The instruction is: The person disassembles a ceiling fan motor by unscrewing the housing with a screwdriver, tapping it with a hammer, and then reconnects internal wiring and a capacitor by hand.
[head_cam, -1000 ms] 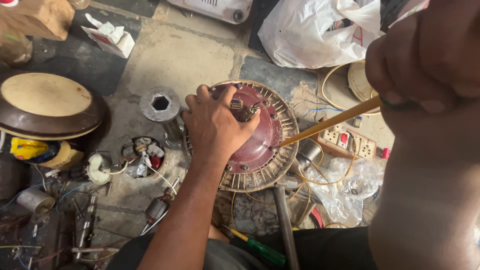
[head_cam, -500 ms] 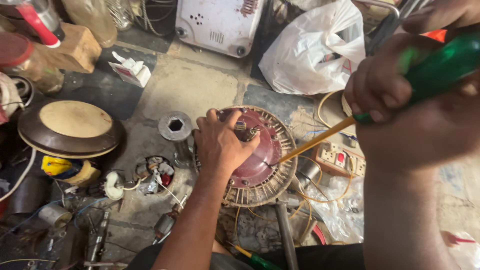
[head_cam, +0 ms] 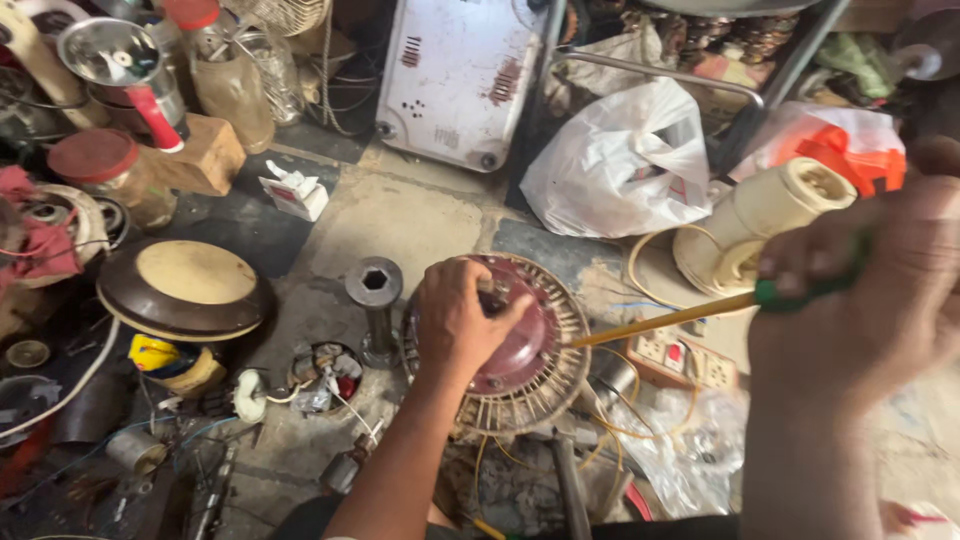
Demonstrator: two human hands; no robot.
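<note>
Closest to us, our right hand (head_cam: 880,290) fills the frame's right side, blurred, fist closed around the green handle of a screwdriver (head_cam: 690,316); its yellow shaft slants down-left to the rim of the fan motor (head_cam: 520,360). Our left forearm rises from the bottom edge, the left hand (head_cam: 455,318) clamped palm-down over the maroon motor housing on the floor, hiding its centre. We cannot make out the screwdriver's tip. Just left stands a hex socket tube (head_cam: 375,300); beyond, a white plastic bag (head_cam: 625,160).
</note>
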